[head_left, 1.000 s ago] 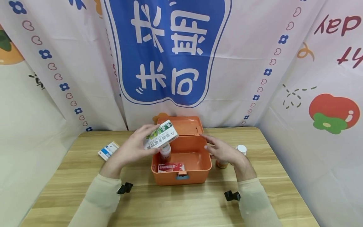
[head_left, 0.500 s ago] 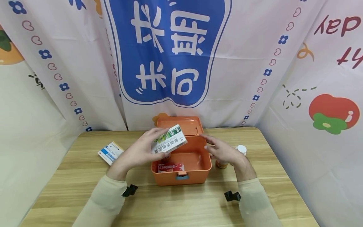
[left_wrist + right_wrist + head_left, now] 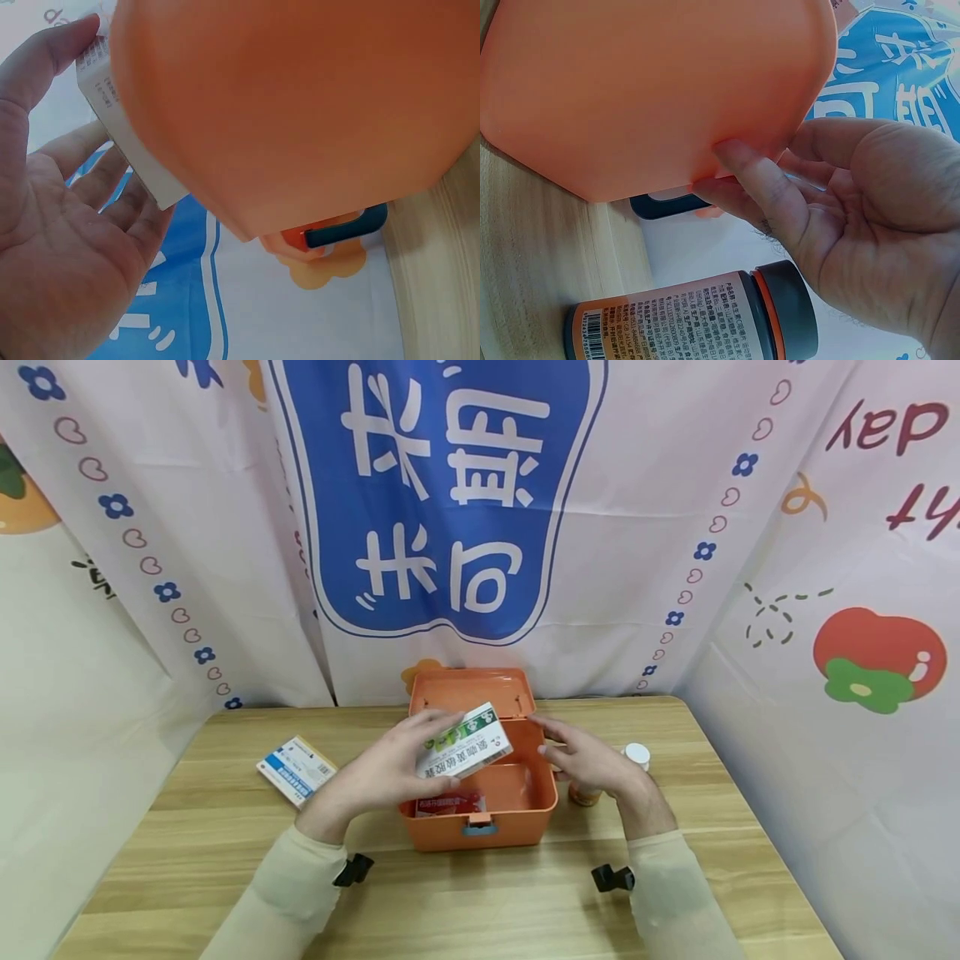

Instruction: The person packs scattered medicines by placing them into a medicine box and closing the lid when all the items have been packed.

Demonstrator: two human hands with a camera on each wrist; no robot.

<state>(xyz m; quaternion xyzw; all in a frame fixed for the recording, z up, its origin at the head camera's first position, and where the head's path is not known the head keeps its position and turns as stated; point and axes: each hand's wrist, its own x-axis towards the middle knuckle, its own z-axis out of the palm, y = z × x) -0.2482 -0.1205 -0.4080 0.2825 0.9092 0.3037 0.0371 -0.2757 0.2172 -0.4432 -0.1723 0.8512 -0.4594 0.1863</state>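
My left hand point(image 3: 390, 768) grips a white and green medicine box point(image 3: 465, 743) between thumb and fingers. It hangs tilted over the left part of an orange storage box point(image 3: 480, 835), whose lid point(image 3: 472, 689) stands raised at the back. In the left wrist view, the carton's pale side point(image 3: 135, 142) shows beside the orange wall. A red medicine box point(image 3: 450, 803) lies inside at the front left, partly covered by the left hand. My right hand point(image 3: 588, 764) touches the storage box's right side, near the rear corner, with extended fingertips point(image 3: 739, 157) against its outer wall.
A supplement bottle point(image 3: 690, 319) with a dark cap and orange base stands right of the storage box. Partly behind the right wrist is a white cap point(image 3: 637, 754). On the table's left lies a blue and white medicine box point(image 3: 292, 768). A printed curtain point(image 3: 630, 635) rises behind the table.
My left hand has moved right with the medicine box, carrying it further over the storage box. It now hides the white bottle seen inside earlier. The right hand stays put.
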